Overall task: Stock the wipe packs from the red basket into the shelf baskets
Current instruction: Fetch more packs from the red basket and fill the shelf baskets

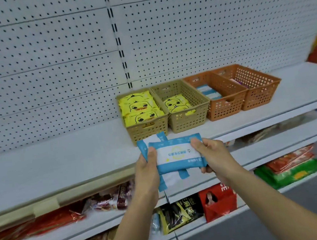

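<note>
Wipe packs (178,155): soft blue-and-white pouches, white centre w/ blue print, blue bands at the edges. The top one lay crosswise over another beneath. They were held in mid-air just in front of the shelf (58,159) edge. Left hand (147,171) pinched the left end, thumb on top; right hand (212,153) gripped the right end, fingers curled round. On the shelf: left tan basket (149,130) & right tan basket (190,119) w/ yellow duck packs (140,108), then 2 orange baskets (224,107), the nearer holding similar blue-white packs.
</note>
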The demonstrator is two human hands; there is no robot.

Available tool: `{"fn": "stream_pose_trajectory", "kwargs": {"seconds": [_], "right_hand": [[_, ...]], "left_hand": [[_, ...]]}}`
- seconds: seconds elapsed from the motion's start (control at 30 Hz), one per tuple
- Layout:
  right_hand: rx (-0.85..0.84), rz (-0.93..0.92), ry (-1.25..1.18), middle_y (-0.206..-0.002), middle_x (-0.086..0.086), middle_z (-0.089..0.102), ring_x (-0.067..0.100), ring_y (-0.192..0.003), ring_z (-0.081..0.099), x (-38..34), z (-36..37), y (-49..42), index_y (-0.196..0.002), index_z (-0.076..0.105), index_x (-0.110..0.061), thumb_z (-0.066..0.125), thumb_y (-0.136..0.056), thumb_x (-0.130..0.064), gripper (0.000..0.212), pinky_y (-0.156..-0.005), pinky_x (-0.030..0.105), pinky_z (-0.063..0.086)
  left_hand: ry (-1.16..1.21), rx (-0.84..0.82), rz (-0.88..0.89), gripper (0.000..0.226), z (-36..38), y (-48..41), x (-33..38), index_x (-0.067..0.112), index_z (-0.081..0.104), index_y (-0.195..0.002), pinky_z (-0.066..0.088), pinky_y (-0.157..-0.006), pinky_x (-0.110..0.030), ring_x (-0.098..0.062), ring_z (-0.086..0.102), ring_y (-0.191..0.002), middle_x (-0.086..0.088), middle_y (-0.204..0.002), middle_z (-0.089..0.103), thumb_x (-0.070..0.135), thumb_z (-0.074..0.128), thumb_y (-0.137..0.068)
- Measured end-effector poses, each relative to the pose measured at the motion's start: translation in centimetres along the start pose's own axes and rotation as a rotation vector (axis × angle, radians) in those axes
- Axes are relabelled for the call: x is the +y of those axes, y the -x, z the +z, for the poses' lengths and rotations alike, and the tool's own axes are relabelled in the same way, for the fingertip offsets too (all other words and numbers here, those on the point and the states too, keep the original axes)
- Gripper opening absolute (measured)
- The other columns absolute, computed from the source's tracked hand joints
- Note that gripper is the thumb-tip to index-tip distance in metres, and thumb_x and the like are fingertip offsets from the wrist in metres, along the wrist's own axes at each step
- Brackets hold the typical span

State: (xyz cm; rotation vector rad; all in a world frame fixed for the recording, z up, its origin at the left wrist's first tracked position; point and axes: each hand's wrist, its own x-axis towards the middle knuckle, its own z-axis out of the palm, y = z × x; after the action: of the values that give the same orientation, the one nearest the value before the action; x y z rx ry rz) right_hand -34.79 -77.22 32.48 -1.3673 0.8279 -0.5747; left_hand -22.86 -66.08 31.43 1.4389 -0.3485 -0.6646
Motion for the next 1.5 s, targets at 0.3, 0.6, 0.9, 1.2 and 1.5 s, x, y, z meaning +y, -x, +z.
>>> {"fn": "stream_pose_trajectory", "kwargs": {"seconds": [0.3,0.6,0.9,1.2,1.5], "right_hand": [[-0.085,-0.006,0.02,-0.075,0.004,0.069,0.012,-0.055,0.055,-3.5,-4.9,-11.0,-0.098,0.068,-0.01,0.069,-0.085,-0.022,0.018,-0.043,0.026,0.039],[0.54,-0.285,-0.023,-0.098,0.007,0.068,0.019,-0.077,0.066,-8.4,-15.5,-21.3,-0.107,0.06,-0.017,0.065,-0.088,-0.018,0.019,-0.057,0.03,0.055],[0.067,-0.071,0.866,-0.102,0.011,0.068,0.027,-0.09,0.065,-7.9,-19.3,-33.3,-0.102,0.068,-0.007,0.074,-0.078,-0.016,0.026,-0.082,0.041,0.055],[-0.206,-0.046,1.558,-0.12,0.009,0.06,0.025,-0.109,0.06,-6.0,-19.7,-37.1,-0.117,0.054,-0.01,0.064,-0.085,-0.019,0.036,-0.088,0.034,0.049],[-0.243,-0.412,0.544,-0.094,-0.005,0.064,0.014,-0.079,0.06,-11.1,-19.2,-37.6,-0.106,0.061,-0.02,0.046,-0.097,-0.04,0.027,-0.058,0.037,0.052]], "left_hand": [[-0.073,-0.07,0.042,0.024,7.0,-9.4,3.2,0.018,0.066,-0.104,0.059,-0.078,-0.035,-0.018,0.073,-0.086,-0.002,-0.096,0.076,0.035,0.049,-0.1],[-0.017,-0.083,-0.089,0.023,11.5,-15.3,5.0,0.016,0.06,-0.115,0.059,-0.076,-0.041,-0.027,0.071,-0.09,-0.009,-0.102,0.073,0.023,0.063,-0.093],[0.029,-0.003,-0.066,0.024,17.2,-20.2,5.8,0.021,0.059,-0.116,0.059,-0.06,-0.035,-0.024,0.072,-0.087,-0.006,-0.105,0.073,0.02,0.064,-0.093],[-0.008,0.044,-0.069,0.023,22.2,-23.6,5.2,0.021,0.062,-0.112,0.06,-0.07,-0.037,-0.021,0.074,-0.085,-0.003,-0.1,0.075,0.017,0.066,-0.09],[-0.092,-0.079,0.006,0.033,25.8,-26.2,5.2,0.013,0.064,-0.12,0.059,-0.072,-0.034,-0.024,0.073,-0.09,-0.006,-0.102,0.075,0.008,0.069,-0.087]]}}
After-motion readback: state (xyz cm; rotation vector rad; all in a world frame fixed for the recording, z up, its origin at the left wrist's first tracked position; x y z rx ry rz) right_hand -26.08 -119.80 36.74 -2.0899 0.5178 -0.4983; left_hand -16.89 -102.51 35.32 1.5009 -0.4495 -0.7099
